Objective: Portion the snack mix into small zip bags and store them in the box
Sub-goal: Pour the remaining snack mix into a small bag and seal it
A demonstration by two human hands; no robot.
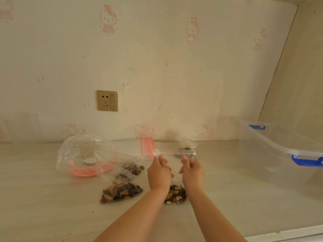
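Both hands hold one small zip bag point(176, 182) upright between them, the left hand point(159, 173) pinching the left end of its top strip and the right hand point(192, 172) pinching the right end, fingers curled close on the plastic. A portion of snack mix point(176, 194) sits in the bag's bottom, resting on the table point(52, 198) near the wrists.

The likely step is pressing the zip closed. If the strip is sealed only at the ends, the middle could gape and nuts could spill when the bag is carried to the right. A hard pull apart could also tip the bag.

Left of the hands lie a filled bag point(120, 192) and, just beyond it, a partly filled one point(131, 169). Another portion point(185, 151) lies beyond the fingertips. Spare bags point(146, 147) with red strips lie at the far edge, beside a large crumpled clear bag point(83, 154). At the far right stands the clear box point(279, 149) with blue latches, well apart from the hands; no bag shows inside it.
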